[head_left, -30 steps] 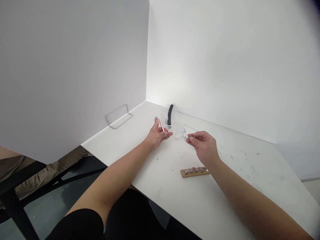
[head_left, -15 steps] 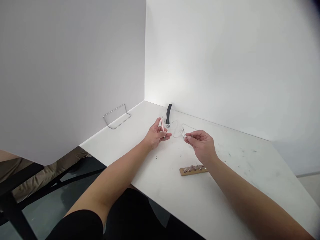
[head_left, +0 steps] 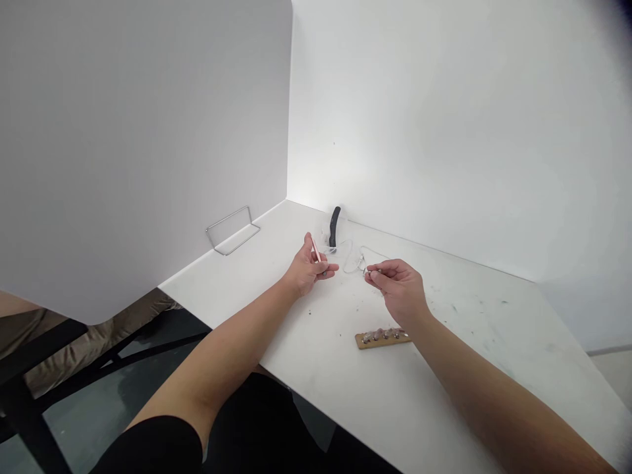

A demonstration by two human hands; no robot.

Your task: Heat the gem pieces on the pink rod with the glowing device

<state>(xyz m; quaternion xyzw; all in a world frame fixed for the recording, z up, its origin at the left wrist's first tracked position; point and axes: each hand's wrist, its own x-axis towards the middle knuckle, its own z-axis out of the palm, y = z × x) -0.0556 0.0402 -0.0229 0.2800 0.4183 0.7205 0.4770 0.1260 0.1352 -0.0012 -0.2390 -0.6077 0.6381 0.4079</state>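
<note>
My left hand [head_left: 307,268] is closed round a slim pink stick with a pale face [head_left: 316,249], which stands tilted between thumb and fingers. A small dark round spot shows by its fingertips, too small to name. To its right, my right hand [head_left: 399,284] pinches a small metallic piece [head_left: 376,270], mostly hidden by the fingers. A thin white cord [head_left: 349,261] loops on the table between and behind the hands. Nearer me lies a brown strip [head_left: 383,339] with several shiny clear pieces in a row, its right end hidden behind my right forearm.
A black curved handle [head_left: 334,228] with clear plastic about it stands near the back wall. A bent wire frame [head_left: 232,230] is at the left panel's foot. Dark specks dot the white table [head_left: 474,329]. Beyond the left panel, a person's trouser leg [head_left: 83,342] shows.
The pink stick has tipped to the left at its top, with my left thumb. My right hand keeps its pinch almost in place. The view has shifted slightly.
</note>
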